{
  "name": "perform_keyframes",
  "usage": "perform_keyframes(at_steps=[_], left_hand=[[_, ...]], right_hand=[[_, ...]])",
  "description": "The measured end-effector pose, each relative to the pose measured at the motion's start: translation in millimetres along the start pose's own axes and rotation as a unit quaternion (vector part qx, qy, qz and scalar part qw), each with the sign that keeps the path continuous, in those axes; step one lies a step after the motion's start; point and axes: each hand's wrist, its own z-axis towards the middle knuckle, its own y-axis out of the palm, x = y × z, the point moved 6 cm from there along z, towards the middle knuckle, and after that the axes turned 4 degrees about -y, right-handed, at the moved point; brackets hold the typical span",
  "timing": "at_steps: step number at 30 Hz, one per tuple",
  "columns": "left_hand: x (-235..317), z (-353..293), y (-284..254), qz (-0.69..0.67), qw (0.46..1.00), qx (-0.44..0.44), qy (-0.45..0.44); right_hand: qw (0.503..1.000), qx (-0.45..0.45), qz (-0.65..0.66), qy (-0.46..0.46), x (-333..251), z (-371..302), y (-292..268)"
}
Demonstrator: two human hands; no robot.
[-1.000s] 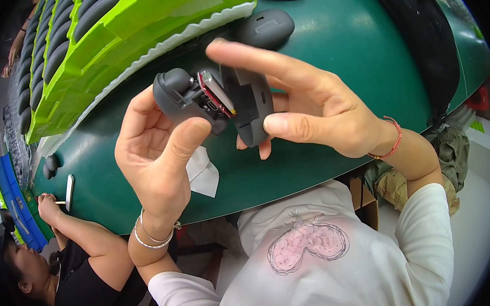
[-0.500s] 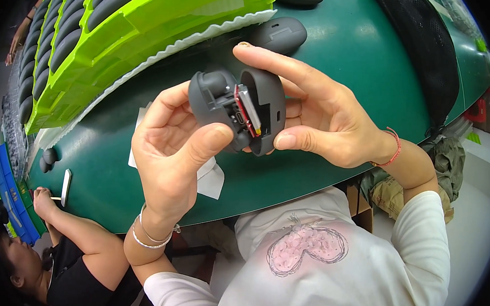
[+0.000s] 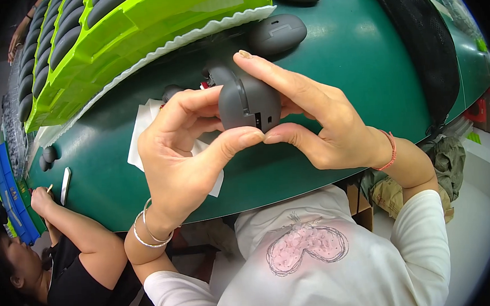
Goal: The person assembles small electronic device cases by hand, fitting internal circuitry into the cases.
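Between my two hands is a dark grey earbud charging case (image 3: 251, 101), its inner part and outer shell pressed almost together. A narrow seam still shows between them, with a dark notch near the thumbs. My left hand (image 3: 179, 152) is closed around the inner part's side. My right hand (image 3: 328, 119) grips the rounded outer shell, forefinger along its top. Both thumb tips meet at the near edge. Beyond my left fingers lie small dark and red parts (image 3: 204, 85), partly hidden. White paper (image 3: 140, 136) lies on the table beneath my left hand.
A lime-green tray (image 3: 151, 31) holding rows of grey cases fills the upper left. Another grey case (image 3: 278, 35) rests beyond my hands on the green table (image 3: 357, 54). A black mesh bag (image 3: 419, 50) stands right. At left, a co-worker's hand (image 3: 43, 202) holds a small stick.
The inner part and outer shell have come together, hiding the red board and silver piece that showed between them. The case has turned, and my thumbs have moved together.
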Motion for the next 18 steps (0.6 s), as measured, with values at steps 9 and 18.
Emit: perform_keyframes(at_steps=[9, 18], left_hand=[[-0.1, -2.2, 5.7, 0.018, 0.999, 0.024, -0.023], [3.7, 3.9, 7.1, 0.134, 0.988, 0.028, 0.064]], right_hand=[[0.999, -0.006, -0.053, 0.010, -1.5, -0.5, 0.3], [0.995, 0.026, 0.065, 0.067, 6.4, -0.3, 2.9]])
